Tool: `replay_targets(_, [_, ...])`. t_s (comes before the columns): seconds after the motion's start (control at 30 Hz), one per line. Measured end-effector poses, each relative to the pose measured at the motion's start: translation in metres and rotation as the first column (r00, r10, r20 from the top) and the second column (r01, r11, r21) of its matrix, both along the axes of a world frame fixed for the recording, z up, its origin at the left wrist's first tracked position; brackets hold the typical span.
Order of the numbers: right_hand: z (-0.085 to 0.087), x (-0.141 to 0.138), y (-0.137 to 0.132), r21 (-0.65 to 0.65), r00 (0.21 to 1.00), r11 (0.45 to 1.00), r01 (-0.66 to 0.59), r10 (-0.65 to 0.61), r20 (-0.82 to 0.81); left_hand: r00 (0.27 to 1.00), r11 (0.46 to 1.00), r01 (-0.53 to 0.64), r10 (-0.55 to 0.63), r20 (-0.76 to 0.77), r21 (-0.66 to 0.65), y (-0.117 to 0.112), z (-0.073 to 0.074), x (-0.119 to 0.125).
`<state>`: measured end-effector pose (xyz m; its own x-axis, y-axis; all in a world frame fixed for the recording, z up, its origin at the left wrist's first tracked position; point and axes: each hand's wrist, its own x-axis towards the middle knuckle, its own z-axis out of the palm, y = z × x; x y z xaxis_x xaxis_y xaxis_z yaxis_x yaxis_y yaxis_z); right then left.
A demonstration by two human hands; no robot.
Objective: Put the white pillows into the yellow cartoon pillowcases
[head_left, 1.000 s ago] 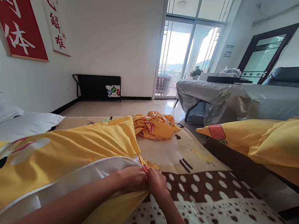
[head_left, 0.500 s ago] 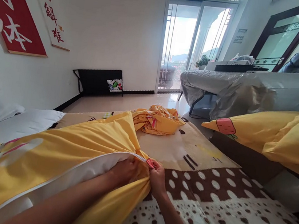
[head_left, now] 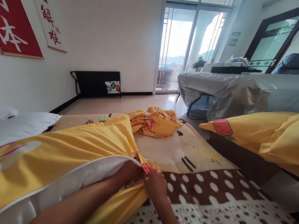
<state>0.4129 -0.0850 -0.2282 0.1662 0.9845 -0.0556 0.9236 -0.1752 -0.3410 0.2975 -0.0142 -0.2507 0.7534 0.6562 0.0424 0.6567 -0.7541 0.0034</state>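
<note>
A yellow pillowcase (head_left: pixel 90 141) with a printed cartoon face lies across the bed in front of me. Along its open edge shows a white pillow (head_left: pixel 74 179). My left hand (head_left: pixel 130 172) reaches into the opening near the case's right corner. It looks curled, but its fingertips and whatever they hold are hidden by the cloth. My right hand (head_left: pixel 156 183) is closed on that corner of the pillowcase from outside, beside a red printed patch. Both hands are close together, with the fabric bunched between them.
Behind the pillowcase, a crumpled yellow cloth (head_left: pixel 155 122) lies on the patterned blanket (head_left: pixel 210 193). White pillows (head_left: pixel 32 122) are at the left. A yellow pillow (head_left: pixel 249 127) with a carrot print is at the right. Farther back stands a plastic-covered table (head_left: pixel 205 81).
My left hand has gone slightly deeper under the cloth at the corner. My right hand has turned, its back now more toward me, still gripping the pillowcase. The view has shifted slightly.
</note>
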Motion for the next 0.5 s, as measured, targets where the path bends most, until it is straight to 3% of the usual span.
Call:
replay_targets(0.1, [0.002, 0.001, 0.001, -0.011, 1.000, 1.000, 0.001, -0.001, -0.014, 0.993, 0.993, 0.105, -0.102, 0.051, -0.053, -0.003, 0.012, -0.022])
replay_targets(0.2, [0.001, 0.001, 0.001, -0.013, 1.000, 1.000, -0.010, 0.009, -0.017, 0.986, 0.980, 0.146, -0.132, 0.107, -0.135, -0.005, 0.017, -0.035])
replay_targets(0.37, [0.001, 0.001, -0.001, 0.009, 1.000, 1.000, -0.006, 0.006, -0.029, 0.968, 0.968, 0.125, -0.071, 0.241, -0.219, -0.004, 0.015, -0.035])
replay_targets(0.5, [0.002, -0.001, -0.002, 0.036, 0.999, 0.999, -0.010, 0.012, -0.053, 0.946, 0.947, 0.188, -0.103, 0.307, -0.260, -0.004, 0.022, -0.037])
